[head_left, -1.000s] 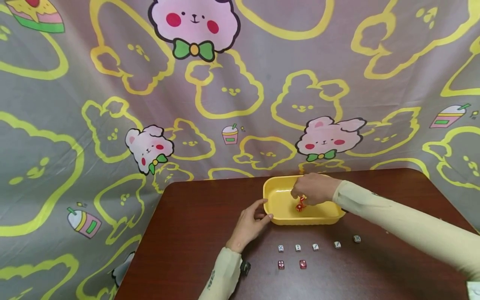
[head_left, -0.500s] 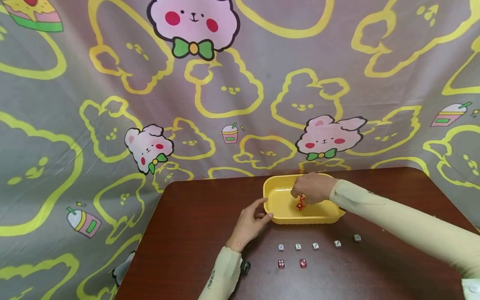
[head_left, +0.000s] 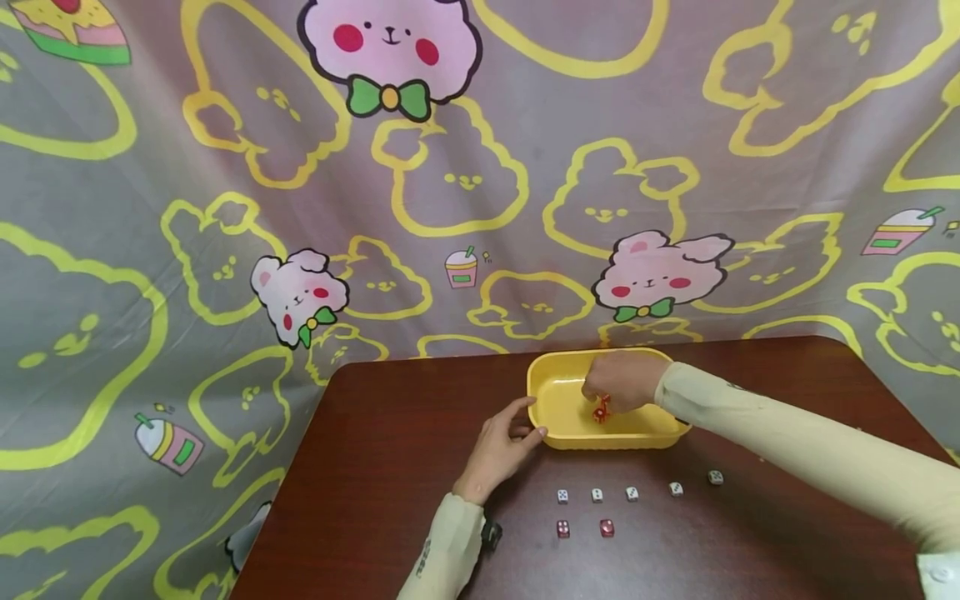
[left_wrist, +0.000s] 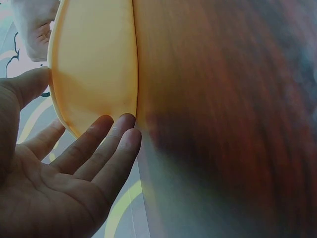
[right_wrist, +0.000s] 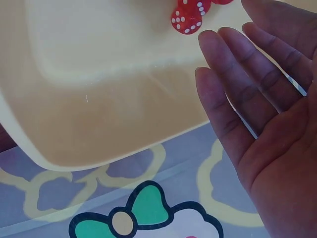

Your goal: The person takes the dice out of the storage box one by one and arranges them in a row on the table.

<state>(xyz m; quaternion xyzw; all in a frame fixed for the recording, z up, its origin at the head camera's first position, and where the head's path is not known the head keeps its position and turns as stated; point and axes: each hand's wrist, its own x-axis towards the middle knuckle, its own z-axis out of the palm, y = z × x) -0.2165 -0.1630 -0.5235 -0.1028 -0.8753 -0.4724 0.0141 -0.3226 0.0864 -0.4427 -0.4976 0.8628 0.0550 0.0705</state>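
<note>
A yellow plastic tray [head_left: 611, 442] stands near the table's back edge. At its left end rests my left hand [head_left: 497, 450], thumb at the rim and the other fingers lying fairly straight against the outer wall in the left wrist view. My right hand [head_left: 622, 379] reaches into the tray from the right. Just beyond its fingertips, red dice with white pips [right_wrist: 186, 21] lie on the tray floor. The right wrist view shows its fingers [right_wrist: 237, 89] extended and slightly apart, with no die between those that show. Part of the red cluster is cut off there.
On the dark wooden table [head_left: 390, 467], several white dice [head_left: 632, 493] form a row in front of the tray. Closer to me sit two red dice, a left one [head_left: 563, 529] and a right one [head_left: 607, 527]. A patterned cloth [head_left: 465, 208] hangs behind the table.
Small shifts only: the right hand and forearm have moved slightly, and the red dice by its fingertips look a little rearranged. The left hand and tray stay put.
</note>
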